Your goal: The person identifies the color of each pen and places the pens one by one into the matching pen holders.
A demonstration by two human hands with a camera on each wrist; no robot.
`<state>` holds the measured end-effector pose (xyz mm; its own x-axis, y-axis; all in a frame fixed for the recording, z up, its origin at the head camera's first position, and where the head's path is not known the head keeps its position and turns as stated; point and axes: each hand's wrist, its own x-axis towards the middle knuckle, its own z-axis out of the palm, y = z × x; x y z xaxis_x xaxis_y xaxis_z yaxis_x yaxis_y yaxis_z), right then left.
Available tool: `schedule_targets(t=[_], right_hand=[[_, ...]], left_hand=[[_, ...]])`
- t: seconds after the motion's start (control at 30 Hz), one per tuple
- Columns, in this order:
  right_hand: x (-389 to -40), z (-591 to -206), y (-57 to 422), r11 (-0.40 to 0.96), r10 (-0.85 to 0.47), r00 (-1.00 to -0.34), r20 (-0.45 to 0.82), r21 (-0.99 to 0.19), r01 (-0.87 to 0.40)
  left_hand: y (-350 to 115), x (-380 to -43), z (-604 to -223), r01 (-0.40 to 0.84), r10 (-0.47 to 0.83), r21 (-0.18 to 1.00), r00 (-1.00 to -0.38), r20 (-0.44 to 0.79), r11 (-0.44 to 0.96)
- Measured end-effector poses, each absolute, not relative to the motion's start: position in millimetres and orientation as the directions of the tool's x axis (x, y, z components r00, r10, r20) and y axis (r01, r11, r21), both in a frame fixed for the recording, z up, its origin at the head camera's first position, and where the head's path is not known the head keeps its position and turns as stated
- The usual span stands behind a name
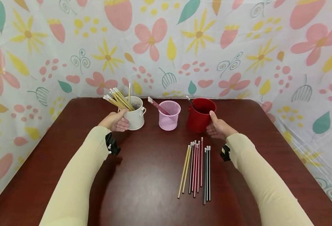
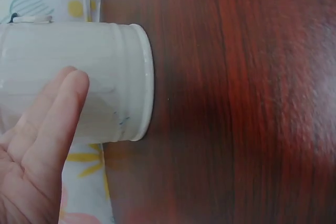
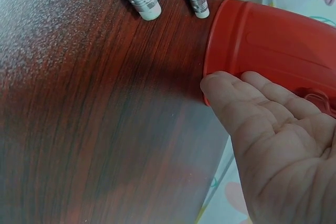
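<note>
At the back left of the table stands a white bucket (image 1: 135, 119) holding several yellow pencils (image 1: 120, 99). My left hand (image 1: 117, 121) is at its left side, fingers extended along the wall in the left wrist view; whether they touch it is hard to tell. A red bucket (image 1: 198, 121) at the back right holds one dark pencil (image 1: 192, 103). Beside its right side is my right hand (image 1: 220, 127), with straight fingers at the wall near the base in the right wrist view. Between the buckets stands a pink mesh cup (image 1: 168, 121) with red pencils (image 1: 157, 106) leaning in it.
On the dark wooden table (image 1: 137, 175), gold pencils (image 1: 184, 169), dark red pencils (image 1: 196, 169) and black pencils (image 1: 207, 175) lie side by side in front of the red bucket. A flowered cloth (image 1: 166, 40) hangs behind the table's back edge.
</note>
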<state>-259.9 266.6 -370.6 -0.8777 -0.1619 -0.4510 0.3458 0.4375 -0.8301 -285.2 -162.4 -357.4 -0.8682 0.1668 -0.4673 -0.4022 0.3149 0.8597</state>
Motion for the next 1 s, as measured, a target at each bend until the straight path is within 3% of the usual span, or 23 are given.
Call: schedule_targets(t=[0.13,0.37,0.63,0.8,1.0], right_hand=[[-259,-368,269,0.436,-0.155,-0.884,-0.441,-0.833,0.340],[-258,-368,269,0.446,-0.176,-0.877,-0.448,-0.830,0.334],[-250,-360,274,0.605,-0.278,-0.848,-0.452,-0.768,0.211],[-237,-356,269,0.758,-0.262,-0.885,-0.385,-0.650,0.058],[-220,-364,242,0.910,-0.233,-0.895,-0.380,-0.409,-0.063]], left_hand=[[-161,-285,-353,-0.369,0.189,0.862,-0.873,-0.450,0.347],[-169,-286,-359,-0.442,0.161,0.839,-0.847,-0.507,0.319],[-170,-288,-364,-0.475,0.120,0.845,-0.850,-0.513,0.244],[-162,-290,-369,-0.481,0.098,0.857,-0.859,-0.503,0.182],[-165,-285,-372,-0.465,0.098,0.870,-0.870,-0.484,0.165]])
